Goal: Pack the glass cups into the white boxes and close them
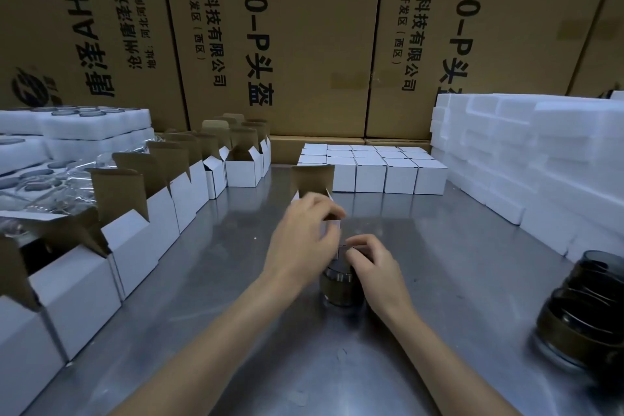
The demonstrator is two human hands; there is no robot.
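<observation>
Here, on the grey metal desk, the left hand curls its fingers round a small white cardboard box whose brown-lined lid flap stands up behind it. The right hand pinches the rim of a dark smoked glass cup standing on the desk just below that box, touching its near side.

Along the left edge runs a row of open white boxes with raised flaps; at least eight can be counted, the far ones overlapping too much to be sure. Behind the hands sits a block of closed white boxes, four across the front row, three rows deep. At the lower right lies one stack of nested dark glass cups, tipped over; its count cannot be told. White foam trays pile up on the right, and more on the left hold glasses.

Large brown cartons form the back wall, printed "H4.0-P" with Chinese characters.
</observation>
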